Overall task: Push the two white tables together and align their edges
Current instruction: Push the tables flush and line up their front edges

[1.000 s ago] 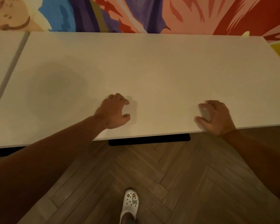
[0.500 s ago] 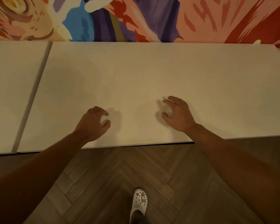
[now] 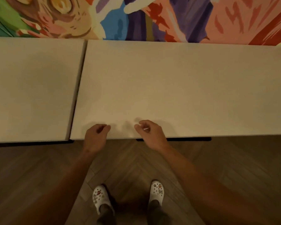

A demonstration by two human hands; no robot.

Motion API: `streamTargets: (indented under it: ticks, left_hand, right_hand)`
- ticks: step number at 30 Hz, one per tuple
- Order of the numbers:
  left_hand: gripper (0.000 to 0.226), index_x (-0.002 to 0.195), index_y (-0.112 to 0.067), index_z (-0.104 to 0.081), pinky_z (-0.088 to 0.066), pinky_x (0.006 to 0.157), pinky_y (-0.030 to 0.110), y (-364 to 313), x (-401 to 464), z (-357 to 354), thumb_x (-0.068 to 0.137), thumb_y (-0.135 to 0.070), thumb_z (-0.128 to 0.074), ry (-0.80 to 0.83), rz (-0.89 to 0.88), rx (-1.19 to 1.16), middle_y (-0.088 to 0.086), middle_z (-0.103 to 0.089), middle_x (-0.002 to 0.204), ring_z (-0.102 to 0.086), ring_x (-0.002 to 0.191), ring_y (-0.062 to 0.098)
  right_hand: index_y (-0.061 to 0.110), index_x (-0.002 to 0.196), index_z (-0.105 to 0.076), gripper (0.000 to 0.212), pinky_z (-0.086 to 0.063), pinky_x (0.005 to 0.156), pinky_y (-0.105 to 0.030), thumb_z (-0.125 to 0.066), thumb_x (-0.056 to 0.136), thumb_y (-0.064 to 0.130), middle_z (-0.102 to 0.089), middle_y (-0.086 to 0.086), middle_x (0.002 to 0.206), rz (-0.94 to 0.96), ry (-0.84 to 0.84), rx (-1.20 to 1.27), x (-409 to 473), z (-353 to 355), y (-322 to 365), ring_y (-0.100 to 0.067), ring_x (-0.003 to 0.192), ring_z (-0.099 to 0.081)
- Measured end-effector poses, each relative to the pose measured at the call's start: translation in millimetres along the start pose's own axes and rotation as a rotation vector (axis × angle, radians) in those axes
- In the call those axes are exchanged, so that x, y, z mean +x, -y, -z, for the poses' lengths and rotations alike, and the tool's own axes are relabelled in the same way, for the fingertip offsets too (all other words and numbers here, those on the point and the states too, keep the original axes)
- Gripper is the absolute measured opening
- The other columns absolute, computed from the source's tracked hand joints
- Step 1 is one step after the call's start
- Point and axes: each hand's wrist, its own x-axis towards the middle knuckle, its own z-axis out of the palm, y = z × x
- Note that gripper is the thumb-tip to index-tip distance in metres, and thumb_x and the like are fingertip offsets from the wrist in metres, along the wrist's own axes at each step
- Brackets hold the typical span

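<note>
at the lower middle of the frame both hands hang over the near edge of the right surface [image 3: 177, 88], the larger white top filling the centre and right. the left hand [image 3: 95, 138] has its fingers [image 3: 104, 128] loosely curled, holding nothing; the right hand [image 3: 150, 135] is the same, thumb and forefinger close but with nothing plainly between them. whether either touches the top i cannot tell. the left surface [image 3: 31, 88] sits at the left of the frame, just beside the other, with a narrow seam running from upper middle down to lower left. the seam looks slightly wider toward the bottom, and the near edges seem a touch stepped. judging by that, the step now is fine alignment: lay flat palms on the near corner by the seam, nudge leftward in small pushes, and check both near and far edges against the mural wall [image 3: 136, 18].
</note>
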Motion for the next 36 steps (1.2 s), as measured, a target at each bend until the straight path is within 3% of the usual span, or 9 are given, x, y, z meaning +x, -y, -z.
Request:
streamTargets:
  ticks: [2,7,12,17,22,25,28,32,36]
  left_hand:
    - [0.02,0.096,-0.025,-0.071,-0.051,0.077,0.032,5.5,0.7,16.1,0.097,-0.043,-0.064,-0.022,0.113,-0.11,-0.005,-0.073,0.094,-0.069,0.094,0.017]
    - [0.044,0.088,-0.01,-0.073,-0.058,0.092,0.049,34.4,9.6,60.8,0.089,-0.054,-0.067,0.02,0.377,-0.246,0.009,-0.074,0.091,-0.07,0.089,0.028]
    - [0.053,0.097,-0.012,-0.064,-0.06,0.08,0.044,53.8,15.1,81.4,0.081,-0.06,-0.078,0.116,0.69,-0.542,0.009,-0.063,0.093,-0.066,0.079,0.026]
    - [0.057,0.131,-0.008,-0.059,-0.055,0.097,0.042,67.9,26.0,83.0,0.091,-0.047,-0.073,0.243,0.736,-0.884,0.012,-0.066,0.118,-0.066,0.104,0.026]
    - [0.044,0.133,-0.006,-0.062,-0.051,0.105,0.037,74.8,30.2,79.9,0.097,-0.031,-0.07,0.159,0.688,-1.044,0.015,-0.07,0.125,-0.067,0.111,0.024]
    - [0.04,0.128,-0.006,-0.065,-0.053,0.097,0.031,75.6,32.1,79.9,0.097,-0.031,-0.07,0.146,0.683,-1.091,0.012,-0.073,0.122,-0.068,0.112,0.021]
    - [0.033,0.12,-0.007,-0.069,-0.054,0.078,0.024,77.2,32.6,80.0,0.096,-0.03,-0.071,0.118,0.701,-1.096,0.007,-0.075,0.111,-0.068,0.091,0.014]
    - [0.021,0.109,-0.01,-0.071,-0.05,0.056,0.02,81.2,36.9,79.3,0.097,-0.028,-0.071,0.119,0.72,-1.113,0.0,-0.074,0.083,-0.058,0.068,0.009]
    - [0.02,0.106,-0.009,-0.072,-0.05,0.05,0.018,86.6,38.5,79.7,0.096,-0.027,-0.072,0.14,0.727,-1.151,0.001,-0.073,0.08,-0.057,0.065,0.009]
  right_hand:
    - [0.033,0.114,-0.072,0.053,-0.044,0.069,-0.005,-0.063,0.081,0.074,-0.07,0.02,0.097,-0.035,0.02,0.046,-9.7,-33.6,16.2,0.01,0.087,-0.064]
    - [0.021,0.093,-0.078,0.074,-0.056,0.085,-0.035,-0.054,0.074,0.089,-0.078,0.006,0.09,-0.296,0.092,0.154,-21.2,-113.2,53.5,-0.01,0.087,-0.073]
    - [0.025,0.111,-0.067,0.062,-0.055,0.087,-0.036,-0.062,0.082,0.079,-0.075,-0.002,0.113,-0.675,0.201,0.541,-31.6,-161.0,62.7,-0.021,0.102,-0.073]
    - [0.026,0.118,-0.062,0.044,-0.05,0.079,-0.032,-0.067,0.091,0.06,-0.071,-0.002,0.121,-0.73,0.073,0.859,-21.6,-180.6,57.7,-0.018,0.113,-0.067]
    - [0.016,0.117,-0.065,0.04,-0.053,0.086,-0.035,-0.075,0.092,0.045,-0.072,-0.007,0.115,-0.72,-0.021,0.986,-1.6,-196.6,54.4,-0.019,0.11,-0.069]
    - [0.013,0.122,-0.069,0.038,-0.058,0.076,-0.034,-0.078,0.091,0.034,-0.075,-0.01,0.12,-0.708,-0.072,1.045,4.8,-207.5,54.0,-0.021,0.109,-0.071]
    - [0.009,0.122,-0.07,0.04,-0.059,0.064,-0.029,-0.079,0.091,0.033,-0.075,-0.01,0.119,-0.694,-0.126,1.025,7.1,-216.6,52.7,-0.02,0.103,-0.072]
    - [0.009,0.113,-0.072,0.034,-0.056,0.059,-0.027,-0.079,0.091,0.034,-0.074,-0.01,0.107,-0.682,-0.168,0.977,10.8,-221.4,48.5,-0.021,0.094,-0.069]
    - [0.012,0.103,-0.074,0.03,-0.053,0.058,-0.027,-0.079,0.091,0.039,-0.075,-0.006,0.092,-0.677,-0.19,0.941,11.1,-225.7,45.0,-0.016,0.077,-0.069]
